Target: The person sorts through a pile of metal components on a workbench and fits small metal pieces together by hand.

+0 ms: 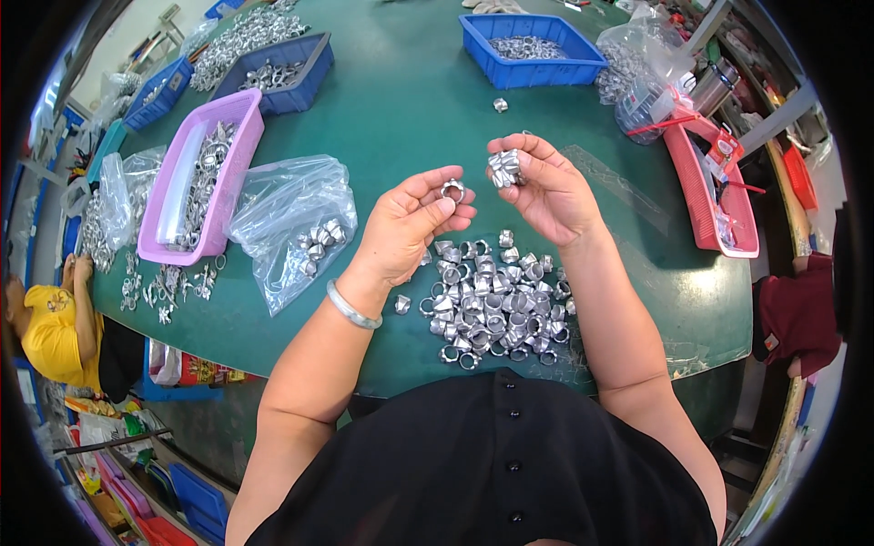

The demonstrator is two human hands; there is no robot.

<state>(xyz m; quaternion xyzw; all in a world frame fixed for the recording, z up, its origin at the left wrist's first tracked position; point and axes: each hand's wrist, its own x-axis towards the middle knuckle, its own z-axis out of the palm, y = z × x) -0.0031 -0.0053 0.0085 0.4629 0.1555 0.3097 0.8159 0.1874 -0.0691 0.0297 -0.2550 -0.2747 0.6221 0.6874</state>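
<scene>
No lettering readable; print on red packet (725, 146) too small.

Head fisheye (worn up close) faces down at hands (401, 223).

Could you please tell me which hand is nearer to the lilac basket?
Left: the left hand is right of the lilac basket, past a clear bag; the right hand is farther right.
</scene>
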